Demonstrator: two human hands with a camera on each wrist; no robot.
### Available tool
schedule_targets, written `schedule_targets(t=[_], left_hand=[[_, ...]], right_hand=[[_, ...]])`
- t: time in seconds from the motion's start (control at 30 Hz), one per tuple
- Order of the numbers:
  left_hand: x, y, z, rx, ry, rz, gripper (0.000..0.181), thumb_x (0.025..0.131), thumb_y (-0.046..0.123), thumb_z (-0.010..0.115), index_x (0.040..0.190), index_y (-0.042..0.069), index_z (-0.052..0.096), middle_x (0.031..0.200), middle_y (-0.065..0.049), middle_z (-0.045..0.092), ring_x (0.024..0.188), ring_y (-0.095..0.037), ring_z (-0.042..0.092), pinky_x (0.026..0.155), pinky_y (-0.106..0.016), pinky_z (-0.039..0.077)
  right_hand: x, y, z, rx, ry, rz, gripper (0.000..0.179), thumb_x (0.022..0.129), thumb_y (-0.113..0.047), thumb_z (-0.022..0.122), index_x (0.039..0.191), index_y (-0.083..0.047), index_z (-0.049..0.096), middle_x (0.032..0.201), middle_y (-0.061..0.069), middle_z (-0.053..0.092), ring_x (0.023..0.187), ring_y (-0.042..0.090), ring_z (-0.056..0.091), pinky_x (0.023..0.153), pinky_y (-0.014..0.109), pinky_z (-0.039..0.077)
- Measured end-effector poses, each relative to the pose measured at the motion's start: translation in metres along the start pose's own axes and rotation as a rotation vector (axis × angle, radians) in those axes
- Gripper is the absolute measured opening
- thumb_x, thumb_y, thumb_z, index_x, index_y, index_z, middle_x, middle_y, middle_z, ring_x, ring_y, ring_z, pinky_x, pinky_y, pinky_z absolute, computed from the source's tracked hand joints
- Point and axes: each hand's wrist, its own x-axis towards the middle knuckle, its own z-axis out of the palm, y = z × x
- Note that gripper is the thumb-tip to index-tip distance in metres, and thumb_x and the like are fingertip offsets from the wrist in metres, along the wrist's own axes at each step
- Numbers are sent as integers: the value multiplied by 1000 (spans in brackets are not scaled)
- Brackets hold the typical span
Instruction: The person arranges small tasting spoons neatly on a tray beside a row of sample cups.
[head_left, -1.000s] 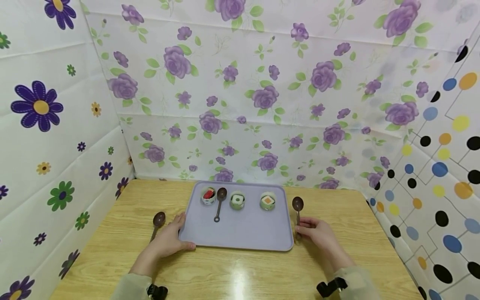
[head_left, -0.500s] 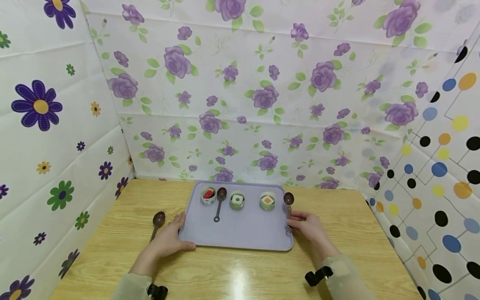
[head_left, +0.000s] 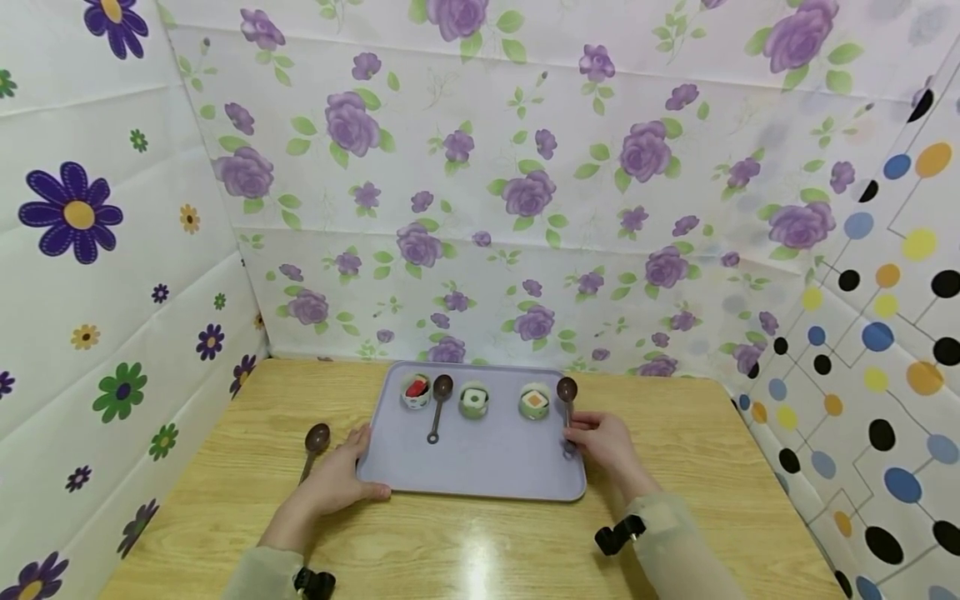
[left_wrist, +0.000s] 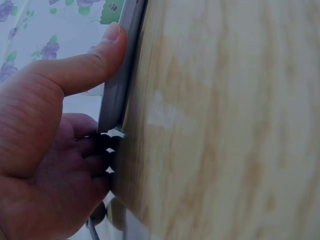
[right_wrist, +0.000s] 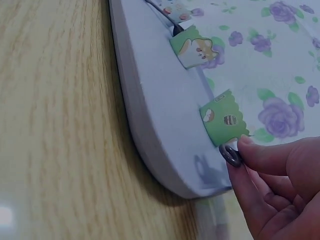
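A lavender tray (head_left: 480, 471) lies on the wooden table. My left hand (head_left: 341, 477) holds its near left corner, thumb along the front edge (left_wrist: 114, 95) and fingers at the left side. In my right hand (head_left: 606, 440), thumb and fingers pinch the handle of a brown spoon (head_left: 567, 390) over the tray's right end; the looped handle end (right_wrist: 231, 156) shows in the right wrist view. Just left of it stands a green paper cup (head_left: 534, 407) holding a white piece with an orange centre. Another brown spoon (head_left: 441, 392) lies on the tray.
Toward the tray's back left stand a green cup (head_left: 473, 404) with a white piece and a white patterned cup (head_left: 417, 395) with a red piece. A third brown spoon (head_left: 317, 440) lies on the table beside my left hand. Flowered cloth (head_left: 480, 317) walls the back.
My right hand has carried its spoon leftward, from the table beside the tray to over the tray's right end. The left hand and the tray have stayed put.
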Motion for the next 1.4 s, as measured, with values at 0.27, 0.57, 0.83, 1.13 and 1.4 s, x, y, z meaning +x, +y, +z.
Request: schedule_targets(t=[0.27, 0.57, 0.83, 1.13, 1.4], left_hand=[[-2, 1, -2, 4, 5, -1, 131, 76, 47, 97, 164, -14, 20, 168, -37, 21, 154, -56, 23, 123, -67, 27], [-2, 2, 0, -1, -6, -10, 132, 76, 47, 97, 164, -13, 19, 168, -38, 20, 155, -56, 22, 123, -67, 26], [-2, 3, -1, -17, -12, -14, 132, 76, 47, 97, 164, -13, 19, 169, -37, 19, 156, -54, 20, 123, -66, 25], [-1, 4, 0, -15, -14, -13, 131, 77, 46, 97, 163, -14, 19, 169, -36, 18, 157, -53, 18, 124, -65, 24], [-2, 6, -1, -10, -15, -19, 130, 78, 46, 96, 163, -14, 19, 169, -37, 18, 157, -53, 19, 123, -66, 25]], right_hand=[[7, -7, 9, -177, 41, -38, 35, 93, -1, 82, 125, 9, 74, 111, 19, 78, 94, 21, 74, 78, 31, 62], [12, -7, 17, -218, 64, -63, 31, 90, 2, 82, 119, 9, 76, 98, 14, 78, 88, 21, 73, 73, 30, 62], [12, -7, 24, -322, 110, -109, 27, 88, 0, 84, 114, 8, 78, 94, 12, 78, 86, 22, 74, 72, 33, 63], [10, -10, 28, -412, 124, -119, 23, 91, -4, 83, 111, 6, 79, 92, 7, 76, 84, 22, 72, 71, 35, 61], [10, -6, 31, -479, 132, -150, 23, 92, -7, 84, 112, 4, 80, 93, 7, 76, 90, 25, 74, 75, 40, 63]])
